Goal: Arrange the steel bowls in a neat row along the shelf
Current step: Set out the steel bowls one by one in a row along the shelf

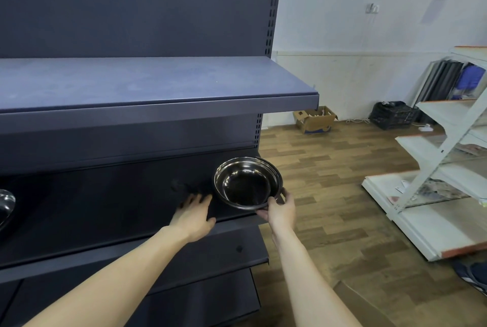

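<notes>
Two steel bowls can be made out: one steel bowl (247, 183) at the right end of the dark shelf (118, 210), and the edge of a second bowl (5, 204) cut off at the far left of the view, well apart from the first. The step in hand is judged to be the placing of the right-end bowl. Its near rim is pinched by the right hand (279, 212), thumb over the lip and fingers curled beneath; whether the base is fully settled on the shelf cannot be told. The left hand (195, 214) is laid flat on the shelf just beside the bowl, fingers spread and straight, nothing held. For the next move, the bowl would need to be set square to the shelf's front edge and released without being tipped, and the row then continued leftward towards the second bowl.
</notes>
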Demonstrator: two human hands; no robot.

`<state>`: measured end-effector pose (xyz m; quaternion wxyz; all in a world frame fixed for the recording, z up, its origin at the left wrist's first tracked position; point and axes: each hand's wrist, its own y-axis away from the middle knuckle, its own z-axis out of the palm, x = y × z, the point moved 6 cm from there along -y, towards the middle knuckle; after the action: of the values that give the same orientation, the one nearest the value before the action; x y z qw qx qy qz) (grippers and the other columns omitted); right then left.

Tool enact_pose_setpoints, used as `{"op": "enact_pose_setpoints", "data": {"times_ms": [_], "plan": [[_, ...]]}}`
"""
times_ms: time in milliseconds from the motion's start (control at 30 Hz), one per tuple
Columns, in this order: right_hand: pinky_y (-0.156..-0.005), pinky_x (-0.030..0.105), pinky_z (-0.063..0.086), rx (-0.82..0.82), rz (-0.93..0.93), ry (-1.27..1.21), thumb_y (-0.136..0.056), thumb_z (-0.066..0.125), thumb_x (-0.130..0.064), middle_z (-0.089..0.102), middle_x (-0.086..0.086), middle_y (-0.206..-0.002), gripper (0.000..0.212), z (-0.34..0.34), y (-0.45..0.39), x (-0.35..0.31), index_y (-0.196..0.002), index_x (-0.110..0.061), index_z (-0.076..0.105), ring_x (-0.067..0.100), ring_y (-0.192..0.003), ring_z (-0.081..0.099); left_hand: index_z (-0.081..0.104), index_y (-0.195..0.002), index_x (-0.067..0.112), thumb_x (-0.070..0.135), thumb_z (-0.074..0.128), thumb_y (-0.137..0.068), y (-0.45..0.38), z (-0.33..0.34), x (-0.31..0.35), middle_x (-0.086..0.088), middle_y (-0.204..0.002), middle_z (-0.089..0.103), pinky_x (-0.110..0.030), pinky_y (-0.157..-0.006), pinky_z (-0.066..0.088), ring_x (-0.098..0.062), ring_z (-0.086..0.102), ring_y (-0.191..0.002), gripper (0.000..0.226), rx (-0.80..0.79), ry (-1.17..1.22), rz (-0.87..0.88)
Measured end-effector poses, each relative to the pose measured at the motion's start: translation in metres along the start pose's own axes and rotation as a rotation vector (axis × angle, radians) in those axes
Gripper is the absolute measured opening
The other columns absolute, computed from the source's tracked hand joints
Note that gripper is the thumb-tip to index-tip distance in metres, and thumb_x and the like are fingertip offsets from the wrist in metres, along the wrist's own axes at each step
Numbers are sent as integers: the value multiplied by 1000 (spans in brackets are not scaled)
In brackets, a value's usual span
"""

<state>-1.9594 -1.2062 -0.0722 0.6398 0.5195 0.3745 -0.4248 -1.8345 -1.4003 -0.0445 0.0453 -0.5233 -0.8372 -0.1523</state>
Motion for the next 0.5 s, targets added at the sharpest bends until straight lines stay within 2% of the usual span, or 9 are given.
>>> {"op": "enact_pose_setpoints", "data": {"times_ms": [200, 267, 367, 400, 433, 500], "plan": [[-64, 33, 66, -5, -10, 73, -101, 54, 0, 62, 8, -134, 50, -3, 2, -2, -147, -21, 48, 31, -81, 79, 17, -156, 19, 42, 49, -97, -4, -3, 9, -5, -160, 21, -45, -120, 18, -28, 9, -151, 71, 15, -12, 11], [-61, 32, 65, 1, -17, 90, -102, 53, -1, 65, 10, -128, 48, -4, 2, -4, -145, -22, 48, 31, -78, 79, 19, -155, 18, 43, 49, -96, -5, -3, 10, -5, -159, 24, -45, -119, 19, -28, 10, -150, 70, 18, -17, 10], [-57, 31, 63, 19, -29, 128, -102, 54, -6, 71, 10, -112, 42, -5, 1, -4, -134, -32, 48, 29, -72, 78, 20, -155, 18, 43, 49, -96, -6, 0, 8, -5, -158, 24, -45, -119, 19, -28, 10, -150, 70, 9, -29, 11], [-63, 33, 64, 37, -38, 163, -101, 56, -9, 72, 9, -109, 39, -6, 2, -4, -131, -33, 49, 27, -73, 76, 21, -155, 18, 43, 49, -96, -6, 1, 7, -5, -158, 24, -46, -119, 19, -28, 10, -150, 69, 3, -31, 10], [-74, 38, 64, 65, -69, 226, -99, 58, -12, 71, 7, -112, 38, -8, 3, -5, -131, -31, 51, 26, -82, 74, 21, -155, 19, 43, 48, -96, -6, 1, 6, -5, -159, 24, -46, -119, 19, -28, 10, -150, 69, -3, -30, 8], [-101, 44, 53, 130, -167, 389, -97, 63, -17, 62, 8, -130, 48, -9, 7, -12, -144, -20, 53, 28, -111, 65, 20, -155, 19, 43, 48, -96, -6, 2, 2, -5, -160, 21, -46, -120, 19, -28, 8, -151, 69, -7, -26, 0]]}}
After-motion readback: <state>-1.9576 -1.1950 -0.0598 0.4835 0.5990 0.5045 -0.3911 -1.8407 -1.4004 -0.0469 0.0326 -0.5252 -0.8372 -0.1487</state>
